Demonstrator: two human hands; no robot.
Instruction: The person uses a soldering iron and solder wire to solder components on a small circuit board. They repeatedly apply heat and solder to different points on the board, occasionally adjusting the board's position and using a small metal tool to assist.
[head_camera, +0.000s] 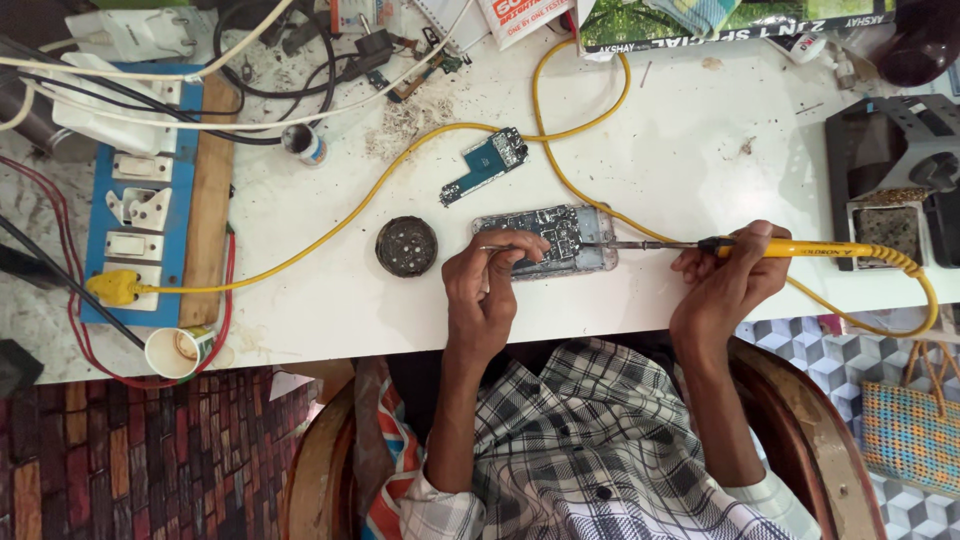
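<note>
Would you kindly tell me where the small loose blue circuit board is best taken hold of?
Pinch the blue circuit board across its narrow waist by its long edges, coming from above. It lies flat and slantwise on the white table, clear of the yellow cable.

There are two hands: the left hand (487, 290) and the right hand (725, 285). One yellow soldering iron (790, 249), one opened phone (548, 240), one separate blue circuit board (486, 163), one round dark tin (406, 245), one paper cup (178, 351), one blue switch board (140, 200) and one yellow plug (112, 288) are on the one white table (700, 150)
</note>
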